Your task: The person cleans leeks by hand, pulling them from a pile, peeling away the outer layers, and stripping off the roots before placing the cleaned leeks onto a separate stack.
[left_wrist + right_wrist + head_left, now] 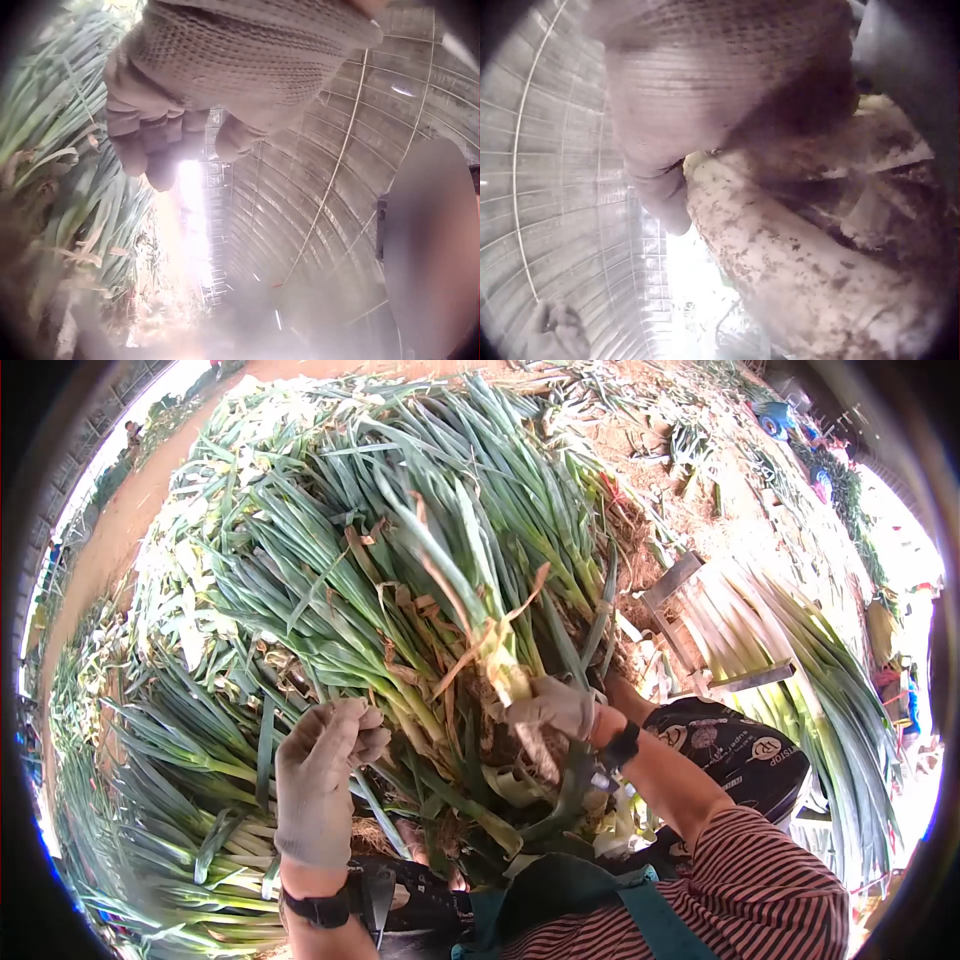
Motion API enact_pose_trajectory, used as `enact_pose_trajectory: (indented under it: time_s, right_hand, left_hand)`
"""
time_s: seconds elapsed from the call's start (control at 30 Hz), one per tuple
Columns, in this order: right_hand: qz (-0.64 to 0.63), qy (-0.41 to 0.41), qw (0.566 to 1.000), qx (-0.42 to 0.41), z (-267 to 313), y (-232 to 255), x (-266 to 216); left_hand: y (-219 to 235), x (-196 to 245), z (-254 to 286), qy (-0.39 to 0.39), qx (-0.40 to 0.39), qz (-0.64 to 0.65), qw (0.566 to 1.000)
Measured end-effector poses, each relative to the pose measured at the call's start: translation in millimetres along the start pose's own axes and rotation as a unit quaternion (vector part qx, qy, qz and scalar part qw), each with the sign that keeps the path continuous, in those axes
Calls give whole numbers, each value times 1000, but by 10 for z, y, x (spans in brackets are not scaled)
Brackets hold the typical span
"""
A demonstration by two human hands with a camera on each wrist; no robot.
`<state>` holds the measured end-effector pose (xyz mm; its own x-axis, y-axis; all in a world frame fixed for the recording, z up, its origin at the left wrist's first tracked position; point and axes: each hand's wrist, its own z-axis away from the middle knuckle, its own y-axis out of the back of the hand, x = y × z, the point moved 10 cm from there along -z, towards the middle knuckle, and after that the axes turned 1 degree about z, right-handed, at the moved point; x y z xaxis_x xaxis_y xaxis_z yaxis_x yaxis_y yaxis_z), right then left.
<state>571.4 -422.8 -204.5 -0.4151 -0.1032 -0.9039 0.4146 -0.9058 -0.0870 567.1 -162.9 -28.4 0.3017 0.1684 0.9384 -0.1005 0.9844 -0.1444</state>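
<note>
My gloved right hand (555,708) grips a leek (503,665) around its pale lower stalk, with the green leaves pointing up and away over the pile. Close up in the right wrist view, the soil-smeared white stalk (780,255) runs down from under the curled fingers, and another dirty stalk lies behind it. My gloved left hand (325,775) is raised to the left of the leek, apart from it. Its fingers (161,161) are loosely bent with nothing between them, and the thumb stands off to one side.
A large heap of untrimmed leeks (310,590) spreads ahead and left. On the right, cleaned leeks (740,610) lie in a metal frame (672,582). Stripped leaves (200,560) litter the ground at far left. The person's dark patterned trousers (735,755) are close on the right.
</note>
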Motion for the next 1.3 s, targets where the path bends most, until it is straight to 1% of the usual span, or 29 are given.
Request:
enact_pose_trajectory:
  time_s: [0.03,0.07,0.1,0.13,0.2,0.27,0.37,0.43,0.47,0.5,0.53,0.6,0.63,0.67,0.73,0.77,0.8,0.83,0.87,0.93,0.97,1.0,1.07,1.1,1.13,1.17,1.2,1.27,1.3]
  right_hand:
    - [32,0,999,-6,94,-190,-254]
    - [31,-9,999,-7,-23,-266,-58]
    - [149,-26,988,16,-133,-291,-62]
    - [263,-43,963,40,-196,-276,-45]
    - [365,-38,917,155,-552,47,337]
    - [391,-7,903,178,-874,246,749]
    - [463,-114,867,144,-674,292,602]
    - [341,-42,921,184,-466,270,257]
    - [275,-6,940,201,-361,253,75]
    - [216,-31,953,211,-263,286,6]
    - [98,15,975,197,-145,214,-195]
    - [6,48,984,172,155,96,-595]
    - [-16,72,981,181,313,22,-819]
    - [-12,109,979,174,409,-67,-985]
    - [-6,181,971,158,617,-279,-1260]
    - [-6,121,982,145,744,-430,-1330]
    - [29,96,981,164,815,-529,-1365]
    - [71,137,971,181,881,-657,-1456]
    - [113,178,957,198,951,-789,-1517]
    - [231,226,934,156,1016,-1139,-1543]
    - [293,239,916,135,1066,-1293,-1553]
    - [237,293,915,145,1051,-1365,-1538]
    - [208,244,945,65,1059,-1359,-1427]
    - [144,237,960,36,1048,-1339,-1344]
    - [78,227,971,5,1005,-1331,-1209]
    - [11,217,976,-28,1000,-1373,-1162]
    - [53,228,972,24,1043,-1307,-1168]
    - [134,245,952,126,1192,-1213,-1237]
    - [179,277,928,172,1285,-1207,-1381]
  left_hand:
    - [-18,-30,-36,12,-12,6,1000]
    - [-19,-38,-72,9,-18,2,1000]
    - [-19,-53,-105,6,-25,-2,1000]
    - [-31,-75,-124,5,-32,-6,999]
    - [-67,-114,-143,10,-34,-3,999]
    - [-81,-124,-159,12,-45,7,999]
    - [-19,-82,-90,5,-44,23,999]
    - [56,-55,-56,3,-46,40,998]
    - [116,-12,-35,-5,-36,36,999]
    - [181,29,5,-11,-24,31,999]
    - [244,51,29,-17,-13,24,999]
    - [332,11,15,-16,-1,25,1000]
    - [343,-16,-5,-14,2,12,1000]
    - [345,-41,-30,-13,4,-1,1000]
    - [235,-57,-55,-20,-31,-22,999]
    - [145,-53,-36,-18,-48,-41,998]
    - [50,-43,4,-15,-64,-61,996]
    - [-69,-53,71,9,-81,-88,993]
    - [-202,-38,120,-4,-117,-116,986]
    - [-465,-60,240,-28,-189,-172,967]
    - [-575,-108,260,-51,-167,-18,984]
    - [-530,-57,306,-52,-145,-15,988]
    - [-446,99,420,-56,-102,-8,993]
    - [-404,228,452,-99,-100,38,989]
    - [-279,263,426,-123,-86,93,984]
    - [-262,317,473,-130,-101,124,978]
    - [-242,381,516,-138,-117,155,971]
    - [-239,304,568,-101,-104,175,974]
    - [-216,223,550,-61,-102,200,973]
